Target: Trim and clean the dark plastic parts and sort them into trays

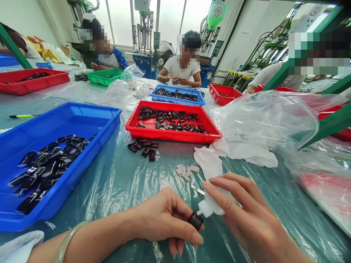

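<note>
While the others at the far side of the table bend over their own trays, the person nearest me has both hands low over the plastic-covered table (131, 182). The left hand (167, 219) is curled nearly closed, thumb and forefinger pinching a small dark glossy piece (195, 220) at its tip, the remaining fingers tucked under. The right hand (246, 215) is looser, its fingers half bent; a thin metal blade (197, 189) sticks out from it toward the left, and a scrap of white flash (208, 209) lies against its fingertips just beside the dark piece. How firmly it grips the blade I cannot tell.

Straight ahead of the hands lies a scatter of pale trimmings (186, 171), and beyond that a small cluster of loose dark pieces (144, 148) just in front of a red tray (172, 135) holding many more. To the left a blue tray (90, 120) holds another heap of the same dark parts. A white cloth (211, 160) lies to the right of the trimmings.
</note>
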A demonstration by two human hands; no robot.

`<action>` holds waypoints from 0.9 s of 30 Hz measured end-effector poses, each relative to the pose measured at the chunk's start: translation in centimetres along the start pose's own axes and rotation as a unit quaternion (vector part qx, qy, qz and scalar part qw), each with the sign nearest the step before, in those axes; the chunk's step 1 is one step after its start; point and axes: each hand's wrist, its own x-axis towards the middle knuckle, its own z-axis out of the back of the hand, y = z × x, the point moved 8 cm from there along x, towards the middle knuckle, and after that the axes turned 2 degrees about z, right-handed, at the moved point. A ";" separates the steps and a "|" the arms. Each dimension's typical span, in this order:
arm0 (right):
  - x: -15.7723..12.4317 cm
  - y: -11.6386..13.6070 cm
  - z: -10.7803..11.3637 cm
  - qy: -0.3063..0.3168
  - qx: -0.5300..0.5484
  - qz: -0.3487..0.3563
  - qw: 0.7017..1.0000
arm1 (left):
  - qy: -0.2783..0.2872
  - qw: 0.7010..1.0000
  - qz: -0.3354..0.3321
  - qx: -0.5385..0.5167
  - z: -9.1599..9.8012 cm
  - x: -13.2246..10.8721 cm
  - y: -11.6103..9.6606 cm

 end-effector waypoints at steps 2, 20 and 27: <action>0.0 0.3 0.1 -0.001 0.000 0.009 1.000 | 0.001 1.000 0.002 0.004 0.0 0.0 0.1; 0.4 1.4 0.5 0.015 -0.001 0.060 0.998 | 0.028 0.999 0.005 0.028 -0.2 -0.2 0.0; 0.1 1.3 0.5 0.025 0.003 0.073 0.997 | 0.030 0.999 0.005 0.041 -0.2 -0.4 0.0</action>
